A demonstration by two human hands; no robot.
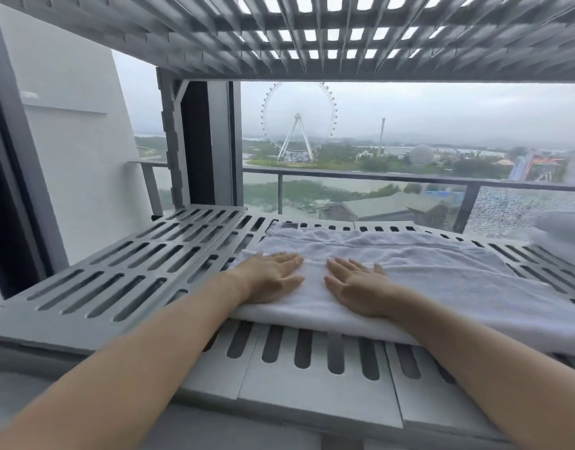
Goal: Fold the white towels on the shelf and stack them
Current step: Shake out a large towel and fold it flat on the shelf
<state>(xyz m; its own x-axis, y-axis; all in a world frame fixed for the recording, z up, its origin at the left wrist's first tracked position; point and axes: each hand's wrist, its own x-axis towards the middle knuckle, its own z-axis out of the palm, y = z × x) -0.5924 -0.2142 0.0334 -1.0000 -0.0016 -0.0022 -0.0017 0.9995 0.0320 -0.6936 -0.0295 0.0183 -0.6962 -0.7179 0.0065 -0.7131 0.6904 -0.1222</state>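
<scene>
Looking down through the head camera, I see both hands flat on the white towel [409, 274]. It lies folded on the grey slotted shelf [117, 280], its thick fold nearest me. The left hand [273, 277] presses the towel's left end, fingers straight and close together. The right hand [357, 287] lies just beside it without touching it, fingers straight and slightly spread.

The towel's right end runs out of frame. At the right edge a blurred white bundle [562, 235] sits on the same shelf, cut off; I cannot tell whether it is folded towels. A small dark tag [289, 225] shows at the towel's far left corner, too small to read. Beyond the balcony railing [377, 178] stands a Ferris wheel [299, 121].
</scene>
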